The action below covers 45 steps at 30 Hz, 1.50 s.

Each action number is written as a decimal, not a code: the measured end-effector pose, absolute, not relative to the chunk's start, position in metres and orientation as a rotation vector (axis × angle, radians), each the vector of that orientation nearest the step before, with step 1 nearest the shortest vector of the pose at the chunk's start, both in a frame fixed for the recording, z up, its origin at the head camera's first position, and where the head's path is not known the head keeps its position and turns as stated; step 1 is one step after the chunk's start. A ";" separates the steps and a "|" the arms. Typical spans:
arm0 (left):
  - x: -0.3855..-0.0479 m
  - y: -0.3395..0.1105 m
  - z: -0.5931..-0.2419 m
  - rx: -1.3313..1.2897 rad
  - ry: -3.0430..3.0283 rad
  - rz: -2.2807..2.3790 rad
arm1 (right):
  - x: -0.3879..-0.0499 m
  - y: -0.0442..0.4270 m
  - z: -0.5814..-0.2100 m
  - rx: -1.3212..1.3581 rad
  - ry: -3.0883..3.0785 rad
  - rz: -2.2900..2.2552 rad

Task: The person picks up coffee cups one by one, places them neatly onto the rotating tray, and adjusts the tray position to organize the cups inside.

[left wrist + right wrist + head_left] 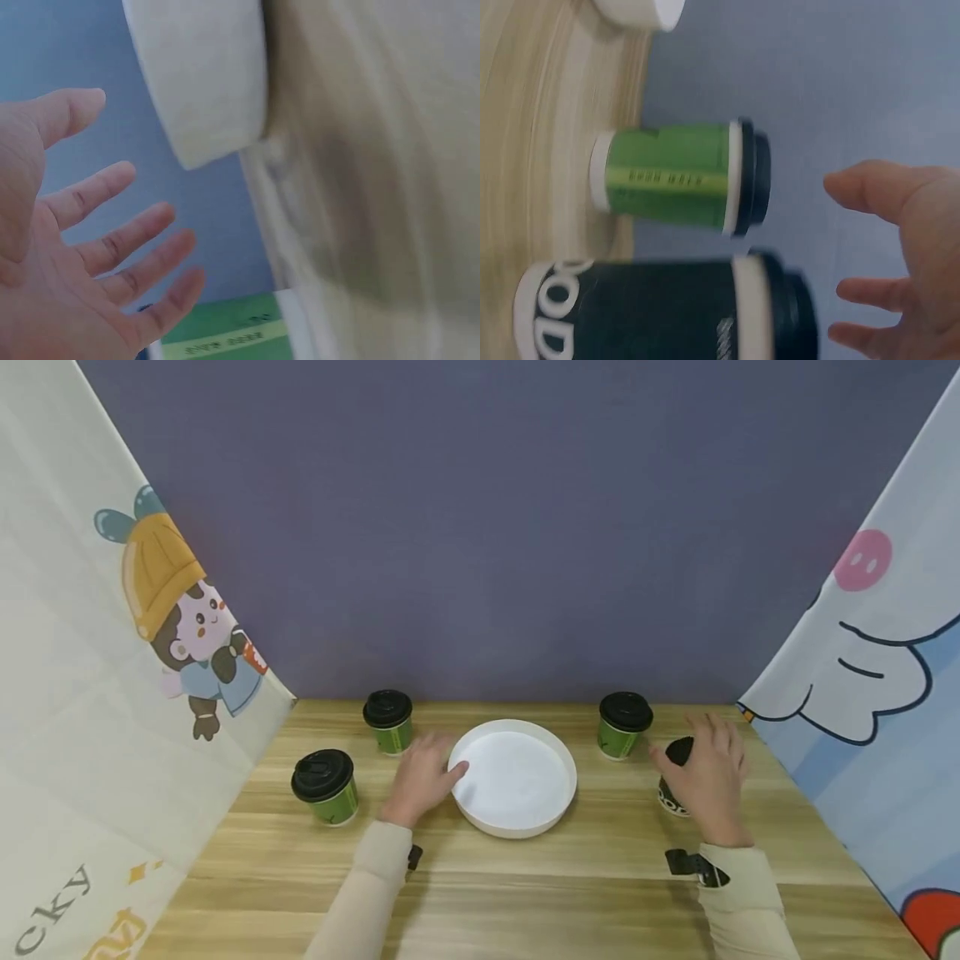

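A round white plate with a raised rim (pixel 513 833) lies mid-table. My left hand (pixel 423 775) is over its left edge, fingers spread; in the left wrist view the same hand (pixel 82 240) holds nothing and appears apart from the plate (pixel 206 82). On the right, my right hand (pixel 708 777) hovers at a black paper cup (pixel 672 797) with white lettering, partly hiding it. Seen from the right wrist, the fingers of that hand (pixel 907 262) are extended beyond the black cup's lid (pixel 791 319), with a gap between. A green lidded cup (pixel 667 180) stands beside the black one.
Green paper cups with black lids stand on the wooden table (pixel 525 910): one at the back right (pixel 618 742), one at the back left (pixel 393 737), another at the left (pixel 334 806). A dark wall (pixel 510 527) rises behind, with printed cloths (pixel 60 610) on both sides.
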<state>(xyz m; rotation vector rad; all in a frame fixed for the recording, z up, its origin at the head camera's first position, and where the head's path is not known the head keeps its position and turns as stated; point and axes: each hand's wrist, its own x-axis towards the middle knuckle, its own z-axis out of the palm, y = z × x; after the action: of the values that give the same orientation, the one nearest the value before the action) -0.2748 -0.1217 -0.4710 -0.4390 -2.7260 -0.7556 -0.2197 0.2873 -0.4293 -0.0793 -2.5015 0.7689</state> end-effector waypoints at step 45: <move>-0.285 -0.141 -0.489 -0.462 -2.971 -1.004 | -0.225 0.309 -0.462 -0.336 -2.568 0.762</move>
<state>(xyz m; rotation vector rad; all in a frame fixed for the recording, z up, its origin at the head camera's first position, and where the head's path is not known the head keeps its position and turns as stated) -0.2850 -0.1409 -0.4893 -0.4616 -2.9706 -1.0038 -0.2252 0.3090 -0.4625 -0.3358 -2.5677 0.7620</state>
